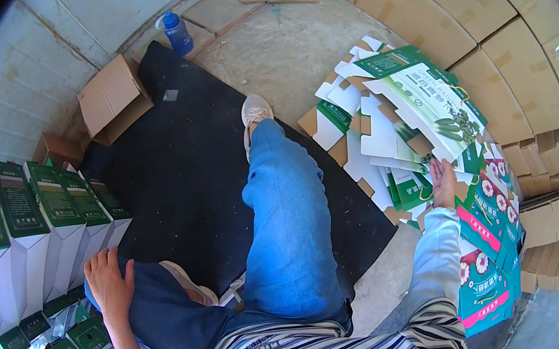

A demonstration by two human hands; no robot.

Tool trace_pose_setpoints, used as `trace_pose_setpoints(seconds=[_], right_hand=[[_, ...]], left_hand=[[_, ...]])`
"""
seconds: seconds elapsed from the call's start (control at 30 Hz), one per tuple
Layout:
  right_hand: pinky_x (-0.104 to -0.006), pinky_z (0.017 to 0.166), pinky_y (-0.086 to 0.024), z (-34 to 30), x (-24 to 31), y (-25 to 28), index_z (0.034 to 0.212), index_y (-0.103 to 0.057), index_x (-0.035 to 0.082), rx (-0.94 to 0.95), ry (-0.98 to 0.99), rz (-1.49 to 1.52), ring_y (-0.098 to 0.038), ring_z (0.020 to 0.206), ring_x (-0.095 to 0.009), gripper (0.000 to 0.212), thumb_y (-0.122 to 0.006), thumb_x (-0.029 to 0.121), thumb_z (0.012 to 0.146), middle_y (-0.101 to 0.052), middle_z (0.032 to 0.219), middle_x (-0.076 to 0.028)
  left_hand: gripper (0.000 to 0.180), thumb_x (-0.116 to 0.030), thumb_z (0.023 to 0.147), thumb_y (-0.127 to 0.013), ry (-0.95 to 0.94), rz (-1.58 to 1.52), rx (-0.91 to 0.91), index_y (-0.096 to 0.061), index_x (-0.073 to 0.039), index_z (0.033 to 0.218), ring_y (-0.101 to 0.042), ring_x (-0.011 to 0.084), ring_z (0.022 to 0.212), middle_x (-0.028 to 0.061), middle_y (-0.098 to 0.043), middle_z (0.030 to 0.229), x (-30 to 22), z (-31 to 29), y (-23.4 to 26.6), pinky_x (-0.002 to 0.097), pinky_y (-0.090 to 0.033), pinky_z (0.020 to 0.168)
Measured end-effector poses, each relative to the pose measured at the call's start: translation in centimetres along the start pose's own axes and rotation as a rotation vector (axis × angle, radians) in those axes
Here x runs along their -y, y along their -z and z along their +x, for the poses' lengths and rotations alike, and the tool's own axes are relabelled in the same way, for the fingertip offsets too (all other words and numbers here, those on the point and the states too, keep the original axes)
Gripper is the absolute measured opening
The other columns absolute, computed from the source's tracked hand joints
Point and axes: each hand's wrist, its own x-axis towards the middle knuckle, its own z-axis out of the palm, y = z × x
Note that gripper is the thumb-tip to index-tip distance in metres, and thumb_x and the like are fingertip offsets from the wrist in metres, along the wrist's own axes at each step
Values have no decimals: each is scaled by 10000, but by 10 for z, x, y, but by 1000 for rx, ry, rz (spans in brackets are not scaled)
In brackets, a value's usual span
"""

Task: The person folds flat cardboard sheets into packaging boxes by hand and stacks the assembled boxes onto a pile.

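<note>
My right hand [443, 184] reaches to the pile of flattened boxes at the right, its fingers closed on the lower edge of a white and green flat carton [424, 103]. That carton is printed with leaves and green vegetables and lies tilted on top of other green and white flat cartons [379, 142]. The thumb and part of the grip cannot be made out. My left hand [110, 288] rests on my bent left knee, fingers stretched out, holding nothing. Beside it stand several folded green and white boxes [57, 202] in a row.
Teal and pink flat cartons [493, 238] lie right of my forearm. Brown cardboard boxes [447, 30] are stacked behind the pile. A black mat [175, 161] spreads under my legs. An open brown box [111, 99] and a blue bottle [178, 35] stand at the left.
</note>
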Motion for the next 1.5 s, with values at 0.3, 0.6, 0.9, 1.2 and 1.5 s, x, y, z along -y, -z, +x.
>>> trace_pose_setpoints(seconds=[0.3, 0.6, 0.9, 1.2, 1.5], right_hand=[[-319, 765, -536, -125, 116, -157, 715, -479, 96, 336, 587, 36, -481, 661, -49, 186, -561, 89, 883, -465, 708, 30], [-286, 795, -541, -213, 173, -255, 970, -566, 8, 845, 389, 283, -617, 901, -156, 136, -556, 98, 869, -626, 984, -82], [-289, 819, -561, -318, 145, -337, 1178, -430, -123, 1109, -134, 294, -458, 1189, -364, 369, -511, 77, 879, -510, 1202, -234], [-336, 810, -542, -303, 124, -390, 1010, -501, -39, 1073, -165, 161, -562, 1080, -320, 259, -567, 164, 864, -543, 1143, -227], [-391, 844, -497, -335, 48, -384, 1161, -496, 11, 1288, -25, -388, -565, 1055, -266, 426, -476, 365, 924, -513, 1204, -170]], left_hand=[[469, -209, 756, -658, 16, -393, -43, -519, -25, 1164, -484, 339, 1100, 185, -503, 1202, -10, 5, -5, 429, -378, 928], [786, -253, 712, -725, -201, -567, -244, -320, -58, 1356, -438, 362, 1165, 200, -396, 1316, -24, 56, 5, 416, -374, 966], [674, -230, 701, -738, 53, -613, -668, -412, -35, 1257, -563, 316, 930, 148, -593, 1005, 14, 70, 17, 402, -422, 841], [139, -179, 795, -630, 7, -874, -561, -615, -67, 876, -585, 316, 782, 106, -614, 827, 45, 48, 13, 374, -464, 668], [198, -245, 796, -629, 125, -910, -382, -590, -56, 840, -595, 361, 752, 160, -608, 780, 22, 32, -13, 420, -472, 637]])
